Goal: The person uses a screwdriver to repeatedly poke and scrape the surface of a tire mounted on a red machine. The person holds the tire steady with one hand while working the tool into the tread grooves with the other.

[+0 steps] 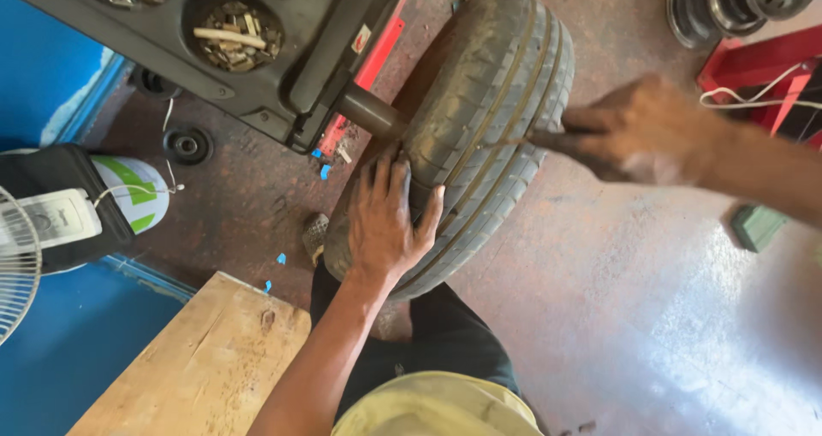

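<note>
At centre frame, a tyre [488, 128] stands upright on its tread, mounted on the dark shaft [370, 111] of a wheel-balancing machine [257, 68]; the shaft enters its hub from the upper left. The wheel's axis therefore runs along the shaft, from upper left to lower right, while the tread band faces the camera and stretches from top right to lower left. The left hand [385, 218] lies flat on the near tread, fingers spread and pressing, not clasping anything. The right hand [638, 128] is closed around a thin dark tool [541, 136] whose tip touches a tread groove; what kind of tool cannot be told.

Likely hazards, as a judgement: the tool may slip out of the groove and jab toward the left hand, since both share the same tread; the wheel may also rotate under pressure, pulling the fingers toward the shaft. Around it lie a wooden plank [205, 359], a fan [17, 265], trays of small weights [233, 35] and stacked rims [736, 0].
</note>
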